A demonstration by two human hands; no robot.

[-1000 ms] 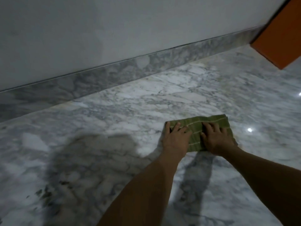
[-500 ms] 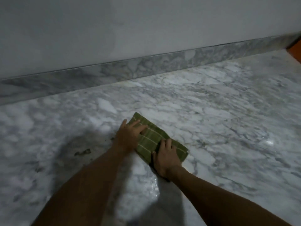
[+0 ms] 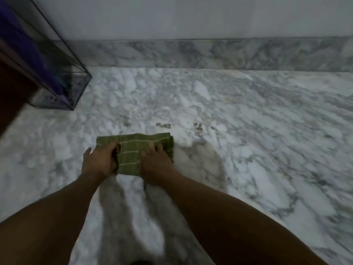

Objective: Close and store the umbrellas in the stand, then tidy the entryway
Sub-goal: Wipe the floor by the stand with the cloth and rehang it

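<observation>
A folded green cloth [image 3: 133, 150] with pale stripes lies on the white marble floor [image 3: 248, 150]. My left hand [image 3: 99, 161] grips its left edge, fingers curled into the fabric. My right hand [image 3: 154, 163] presses flat on its right half. At the far left stands a clear, dark-framed umbrella stand [image 3: 63, 81] with a purple umbrella [image 3: 24, 48] inside it; the top of the stand is out of view.
Small dark dirt spots [image 3: 163, 125] mark the floor just beyond the cloth, with more spots [image 3: 198, 127] to the right. A grey marble skirting [image 3: 210, 54] runs along the wall behind. A dark brown surface [image 3: 9, 96] fills the left edge.
Both hands slid the cloth leftwards over the floor and squared it to the wall. The view swung left, so the stand came in and the orange object went out.
</observation>
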